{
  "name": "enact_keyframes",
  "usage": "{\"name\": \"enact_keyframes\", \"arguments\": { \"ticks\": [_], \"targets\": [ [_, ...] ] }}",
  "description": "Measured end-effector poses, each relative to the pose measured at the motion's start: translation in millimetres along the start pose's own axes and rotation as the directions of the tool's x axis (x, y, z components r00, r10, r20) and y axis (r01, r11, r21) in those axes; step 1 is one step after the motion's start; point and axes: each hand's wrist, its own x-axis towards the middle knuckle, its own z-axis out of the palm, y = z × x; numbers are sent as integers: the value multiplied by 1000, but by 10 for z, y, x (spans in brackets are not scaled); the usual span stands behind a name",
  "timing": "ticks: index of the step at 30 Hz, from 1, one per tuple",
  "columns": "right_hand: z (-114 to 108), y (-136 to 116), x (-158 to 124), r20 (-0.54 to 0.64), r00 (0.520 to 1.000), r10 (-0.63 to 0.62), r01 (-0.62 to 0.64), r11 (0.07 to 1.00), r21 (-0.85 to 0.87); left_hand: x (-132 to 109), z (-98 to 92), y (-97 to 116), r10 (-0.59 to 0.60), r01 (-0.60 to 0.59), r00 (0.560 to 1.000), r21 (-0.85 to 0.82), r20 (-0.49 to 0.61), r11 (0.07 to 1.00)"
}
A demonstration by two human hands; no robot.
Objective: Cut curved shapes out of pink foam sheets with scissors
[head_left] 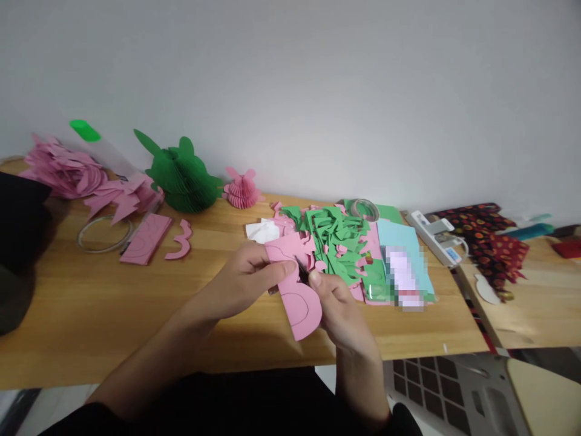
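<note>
My left hand (245, 280) pinches a folded piece of pink paper (300, 312) near its upper part, thumb on top. Pencil-like curved lines are drawn on the paper, and its lower right edge is rounded. My right hand (340, 312) is closed around small dark scissors (302, 272), whose blades meet the paper between both thumbs. The handles are mostly hidden by my fingers. Just behind my hands lies a heap of green paper scraps (333, 239) mixed with pink bits.
To the left are a folded pink paper stack (146, 240), a wavy pink strip (180, 241) and a tape roll (103, 235). Green (184, 178) and pink (243, 189) honeycomb paper figures stand by the wall. Blue sheets (403, 233) and a power strip (438, 238) lie right.
</note>
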Motion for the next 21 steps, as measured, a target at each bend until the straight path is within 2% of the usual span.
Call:
{"name": "enact_keyframes", "arguments": {
  "ticks": [13, 21],
  "targets": [
    [-15, 1, 18, 23, 1000, -8, 7, 1000, 4, 17, -22, -8, 3, -3, 1000, -28, 8, 1000],
    [-33, 1, 33, 60, 998, 21, -20, 1000, -17, 34, -65, -15, 52, -56, 997, -71, -62, 996]
  ]
}}
